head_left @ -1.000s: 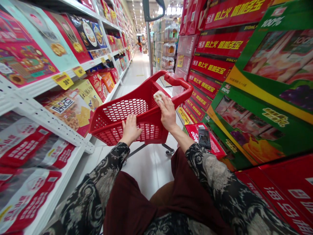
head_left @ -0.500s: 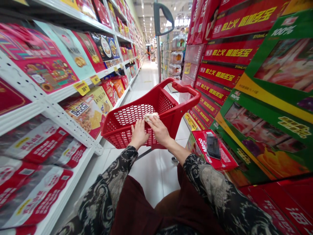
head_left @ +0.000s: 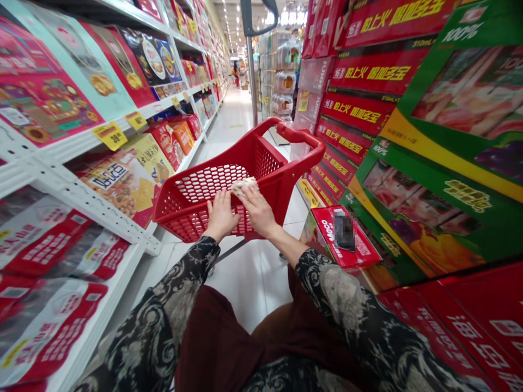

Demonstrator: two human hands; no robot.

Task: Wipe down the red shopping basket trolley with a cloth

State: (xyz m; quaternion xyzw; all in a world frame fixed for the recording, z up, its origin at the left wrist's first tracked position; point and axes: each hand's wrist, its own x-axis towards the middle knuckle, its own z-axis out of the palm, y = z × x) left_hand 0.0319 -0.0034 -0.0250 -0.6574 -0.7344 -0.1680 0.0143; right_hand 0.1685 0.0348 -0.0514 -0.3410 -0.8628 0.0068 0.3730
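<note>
A red plastic shopping basket cart (head_left: 281, 188) with perforated sides stands in front of me. My left hand (head_left: 222, 215) lies on its near side, fingers stretched over the upper rim and thumb spread out. Beside it, my right hand (head_left: 258, 211) presses a crumpled whitish cloth (head_left: 244, 185) onto the same rim, fingers laid over the cloth. Part of the cloth is hidden under those fingers. The two hands are close together but apart.
White shelves (head_left: 118, 128) with boxed and bagged goods line the left. Stacked red drink cartons (head_left: 359, 111) and green boxes (head_left: 433, 201) rise on the right. A pixelated dark object (head_left: 345, 231) lies on a red box (head_left: 362, 253). A grey pole (head_left: 252, 81) stands behind the cart.
The whole view has shifted, so cart, shelves and hands appear slightly further left and higher. Both hands stay on the rim at nearly the same spots, the cloth still under the right one.
</note>
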